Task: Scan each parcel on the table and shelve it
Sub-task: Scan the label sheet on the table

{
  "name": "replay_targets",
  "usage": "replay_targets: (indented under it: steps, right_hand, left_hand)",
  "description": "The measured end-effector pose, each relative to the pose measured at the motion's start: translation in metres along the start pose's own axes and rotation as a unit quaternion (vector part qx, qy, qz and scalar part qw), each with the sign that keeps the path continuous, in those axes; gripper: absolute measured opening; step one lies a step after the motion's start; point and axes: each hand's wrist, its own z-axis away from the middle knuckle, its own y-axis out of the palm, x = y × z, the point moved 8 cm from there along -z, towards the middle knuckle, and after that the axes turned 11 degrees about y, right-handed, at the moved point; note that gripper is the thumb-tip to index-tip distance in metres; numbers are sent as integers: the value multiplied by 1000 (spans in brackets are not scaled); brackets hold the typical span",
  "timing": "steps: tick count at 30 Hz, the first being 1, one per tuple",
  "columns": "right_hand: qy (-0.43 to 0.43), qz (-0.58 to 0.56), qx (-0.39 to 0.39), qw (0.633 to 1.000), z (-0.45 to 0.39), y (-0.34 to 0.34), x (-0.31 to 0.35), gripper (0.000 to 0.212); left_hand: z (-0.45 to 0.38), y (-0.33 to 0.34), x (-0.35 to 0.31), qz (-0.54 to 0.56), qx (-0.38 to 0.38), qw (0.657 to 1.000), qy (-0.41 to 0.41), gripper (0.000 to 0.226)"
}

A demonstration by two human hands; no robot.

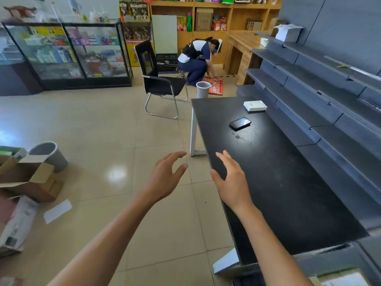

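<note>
Black and matte, the surface (pixel 288 182) is running along the right side, with stepped grey shelving (pixel 329 96) sitting against its right edge. Both hands are reaching forward with nothing in them: the left hand (pixel 165 178) is hovering over the tiled floor (pixel 103 124) just off the left edge of the surface, fingers spread and curled loosely, while the right hand (pixel 231 182) is hanging above the near left edge, palm turned inward and fingers splayed. A white parcel (pixel 255 105) (a small flat box) is lying near the far right corner of the surface, close to the shelving. A black phone (pixel 240 122) is resting screen up a little nearer than the parcel, well apart from both hands. On the floor at the left, an open cardboard box (pixel 28 178) is sitting beside a grey bin (pixel 49 154). Farther off, a black chair (pixel 160 79) is standing past the far edge of the surface, and a second person (pixel 198 58) is crouching beyond it by wooden shelves (pixel 226 15). Another grey bin (pixel 203 89) is standing just beyond the far left corner of the surface.
</note>
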Motion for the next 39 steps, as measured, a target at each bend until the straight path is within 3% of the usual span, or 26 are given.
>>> replay_targets:
  steps: [14, 26, 39]
  right_hand:
    - [41, 37, -19, 998, -169, 29, -16, 59]
    - [80, 25, -55, 995, -335, 61, 8, 64]
    - [162, -20, -79, 983, -477, 62, -67, 63]
  left_hand:
    - [-170, 39, 78, 27, 50, 998, 14, 40]
    - [-357, 29, 161, 49, 71, 994, 69, 38]
    - [-512, 106, 192, 25, 152, 984, 93, 39]
